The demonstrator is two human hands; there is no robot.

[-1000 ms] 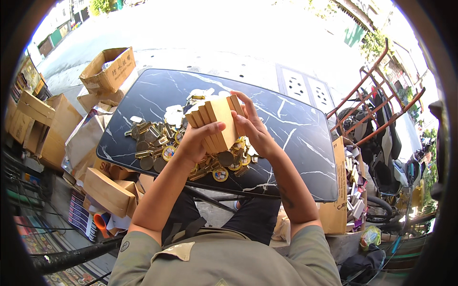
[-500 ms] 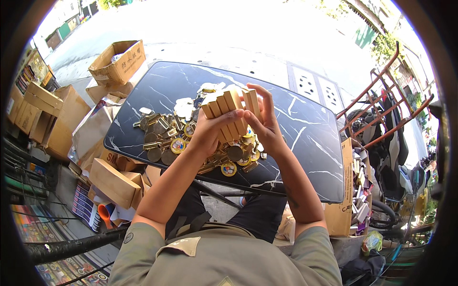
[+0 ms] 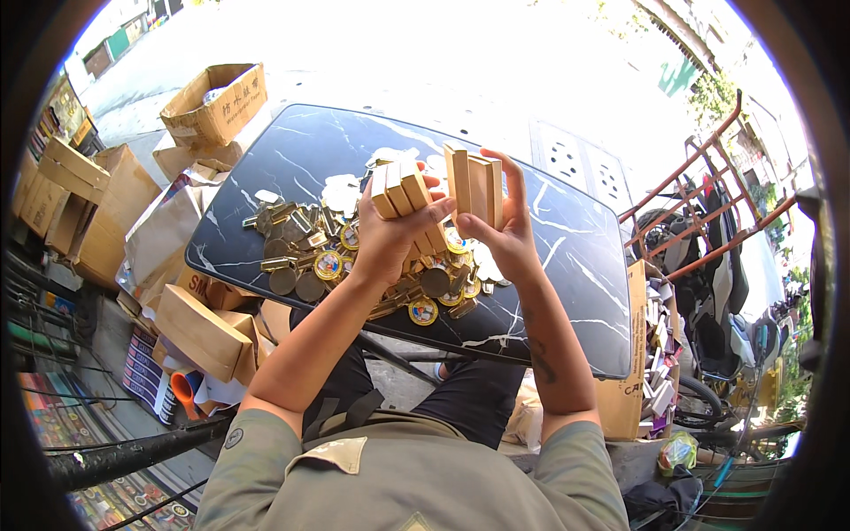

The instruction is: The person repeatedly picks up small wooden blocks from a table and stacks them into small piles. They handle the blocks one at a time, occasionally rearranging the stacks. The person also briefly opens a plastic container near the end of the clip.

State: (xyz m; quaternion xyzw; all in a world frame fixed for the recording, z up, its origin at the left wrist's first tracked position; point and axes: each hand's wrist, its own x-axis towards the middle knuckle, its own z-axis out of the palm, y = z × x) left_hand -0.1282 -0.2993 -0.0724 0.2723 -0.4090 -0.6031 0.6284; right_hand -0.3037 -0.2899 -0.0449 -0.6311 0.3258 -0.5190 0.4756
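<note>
Over the pile, my left hand (image 3: 382, 243) is closed round several small flat tan boxes (image 3: 409, 190) stood on edge side by side. A short gap separates them from more of the same flat boxes (image 3: 474, 184), which my right hand (image 3: 509, 232) grips between thumb and fingers. Below both hands lies a heap of gold-coloured metal pieces (image 3: 301, 232) and round discs. Some discs (image 3: 328, 265) carry coloured pictures with gold rims; others (image 3: 310, 287) are plain and dark. White pieces (image 3: 341, 193) lie at the heap's far side. My hands partly cover the heap.
The black marble-patterned table (image 3: 584, 292) holds the heap. An open carton (image 3: 215, 104) stands beyond its left corner, with more cardboard boxes (image 3: 202, 332) nearer. At right are a carton (image 3: 629, 403) full of small boxes and a rusty red metal frame (image 3: 699, 190).
My right hand has moved slightly right, drawing its boxes away from those in my left hand. The two groups now stand apart. The view has shifted a little.
</note>
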